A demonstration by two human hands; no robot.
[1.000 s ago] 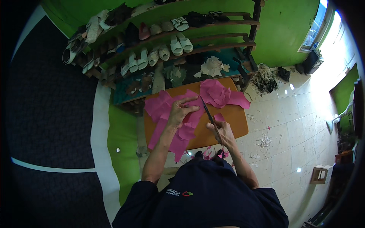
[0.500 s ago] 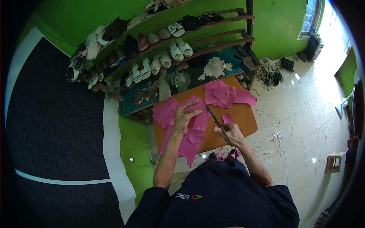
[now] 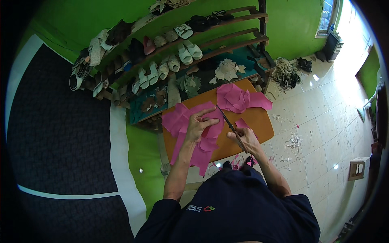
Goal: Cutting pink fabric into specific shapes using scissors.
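Note:
My left hand [image 3: 197, 127] is closed on a pink sheet piece [image 3: 219, 123], its thumb and forefinger stretched toward the sheet's right edge. It looks like thin leather or fabric; I cannot tell which. More pink sheets [image 3: 175, 120] lie beneath and to the left, some hanging over the table's near edge. My right hand [image 3: 248, 140] grips dark scissors [image 3: 230, 124], whose blades point up and left, their tips at the edge of the pink piece by my left fingers. Beside the scissors lies a small pink offcut [image 3: 242, 123].
The orange-brown table [image 3: 263, 126] bears a heap of cut pink pieces [image 3: 234, 98] at its far side. Behind it stands a wooden rack [image 3: 243, 37] with sandals and shoes. Scraps [image 3: 294, 140] litter the tiled floor, with a bigger scrap pile [image 3: 286, 75] beyond.
The view has shifted slightly. Both hands keep their grip, and the scissors stay at the edge of the pink piece with hardly any movement.

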